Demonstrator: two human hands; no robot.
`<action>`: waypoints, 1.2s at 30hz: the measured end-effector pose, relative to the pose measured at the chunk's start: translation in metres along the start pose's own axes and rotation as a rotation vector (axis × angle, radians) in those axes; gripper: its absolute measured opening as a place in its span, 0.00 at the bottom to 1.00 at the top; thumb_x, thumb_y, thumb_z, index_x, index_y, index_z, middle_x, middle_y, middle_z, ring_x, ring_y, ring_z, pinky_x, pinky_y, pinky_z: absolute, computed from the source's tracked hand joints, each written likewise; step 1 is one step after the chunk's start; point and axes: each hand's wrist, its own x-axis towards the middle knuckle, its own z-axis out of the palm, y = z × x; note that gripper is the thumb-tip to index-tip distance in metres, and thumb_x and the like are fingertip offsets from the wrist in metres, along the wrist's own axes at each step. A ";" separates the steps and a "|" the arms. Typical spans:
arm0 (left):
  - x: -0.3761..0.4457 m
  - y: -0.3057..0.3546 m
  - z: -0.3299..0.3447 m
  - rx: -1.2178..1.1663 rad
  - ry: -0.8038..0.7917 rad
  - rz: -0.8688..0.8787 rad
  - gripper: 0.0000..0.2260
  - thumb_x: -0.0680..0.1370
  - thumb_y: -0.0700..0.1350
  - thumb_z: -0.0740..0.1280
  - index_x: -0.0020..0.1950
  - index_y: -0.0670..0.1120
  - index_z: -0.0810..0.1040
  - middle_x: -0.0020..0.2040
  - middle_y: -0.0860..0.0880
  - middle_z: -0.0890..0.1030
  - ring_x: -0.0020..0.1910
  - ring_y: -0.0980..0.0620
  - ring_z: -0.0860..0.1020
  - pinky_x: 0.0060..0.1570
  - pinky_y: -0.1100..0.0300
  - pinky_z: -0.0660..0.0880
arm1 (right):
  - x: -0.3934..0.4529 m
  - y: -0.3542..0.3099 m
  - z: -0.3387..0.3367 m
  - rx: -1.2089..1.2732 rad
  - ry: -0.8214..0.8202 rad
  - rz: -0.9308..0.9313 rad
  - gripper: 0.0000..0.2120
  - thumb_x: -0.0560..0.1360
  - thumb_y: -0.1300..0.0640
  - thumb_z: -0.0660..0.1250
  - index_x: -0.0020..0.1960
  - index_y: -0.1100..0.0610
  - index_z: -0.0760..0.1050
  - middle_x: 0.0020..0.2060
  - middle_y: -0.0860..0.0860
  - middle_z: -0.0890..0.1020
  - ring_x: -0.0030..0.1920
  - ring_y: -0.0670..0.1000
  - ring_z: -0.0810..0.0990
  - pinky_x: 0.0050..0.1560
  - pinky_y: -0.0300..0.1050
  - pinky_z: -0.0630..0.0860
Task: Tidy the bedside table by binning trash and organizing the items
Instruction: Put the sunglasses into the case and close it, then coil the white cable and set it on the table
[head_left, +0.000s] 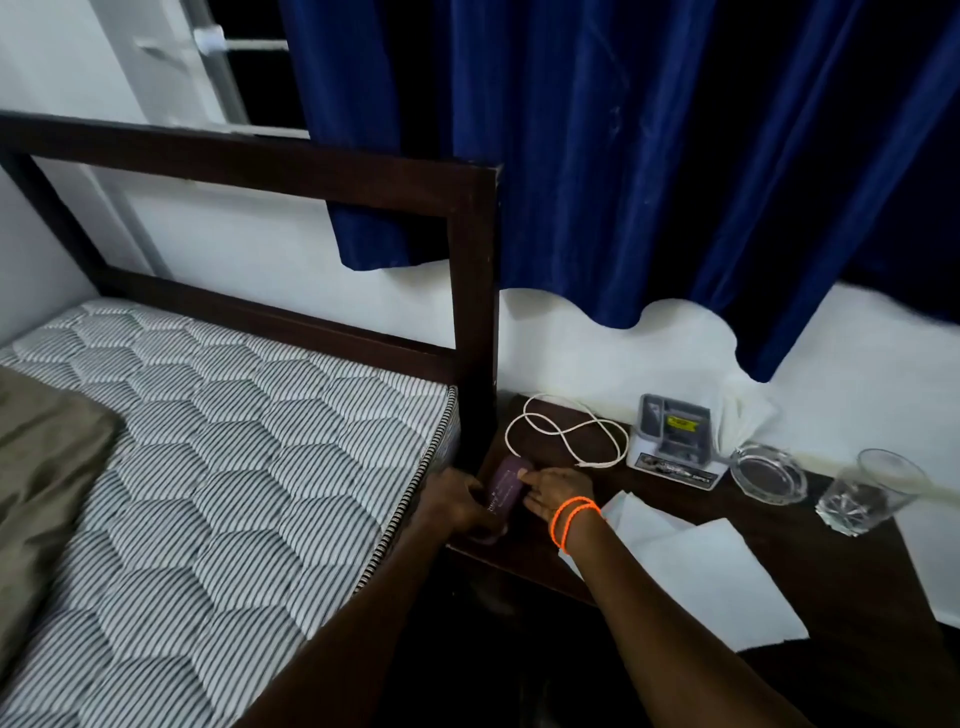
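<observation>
On the dark wooden bedside table (810, 577), at its left end by the bedpost, lies a purple oblong case (503, 487). My left hand (454, 506) grips its near left side. My right hand (558, 493), with orange bands on the wrist, holds its right side, fingertips on top. Behind the case a white cable (566, 431) lies looped. A small grey and white organizer box (672, 441) stands at the back. White paper sheets (691, 566) lie at the front, and a crumpled white tissue (743, 415) sits behind the box.
A glass ashtray (769, 473) and a clear drinking glass (872, 493) stand on the table's right part. The dark bed frame post (475, 322) and striped mattress (208, 467) border the table on the left. A blue curtain (649, 156) hangs over the wall behind.
</observation>
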 end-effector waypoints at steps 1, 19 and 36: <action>0.001 -0.001 0.002 0.013 -0.009 -0.014 0.20 0.58 0.58 0.82 0.41 0.46 0.85 0.37 0.50 0.86 0.37 0.55 0.83 0.36 0.62 0.76 | 0.004 0.003 0.000 -0.005 -0.015 -0.001 0.11 0.77 0.67 0.67 0.39 0.57 0.71 0.39 0.56 0.75 0.39 0.51 0.77 0.40 0.44 0.78; 0.020 0.017 0.018 -0.032 0.074 -0.076 0.28 0.54 0.70 0.73 0.37 0.47 0.84 0.31 0.52 0.83 0.36 0.54 0.83 0.36 0.61 0.77 | 0.056 0.014 -0.034 -0.596 0.230 -0.322 0.13 0.59 0.48 0.79 0.34 0.56 0.81 0.30 0.54 0.85 0.37 0.58 0.86 0.49 0.56 0.83; 0.136 0.093 0.086 0.414 0.207 0.388 0.12 0.79 0.45 0.63 0.58 0.47 0.83 0.64 0.47 0.79 0.65 0.44 0.75 0.62 0.50 0.73 | 0.034 -0.043 -0.055 -1.411 0.305 -0.550 0.16 0.82 0.59 0.53 0.61 0.59 0.77 0.60 0.60 0.80 0.60 0.61 0.80 0.58 0.53 0.77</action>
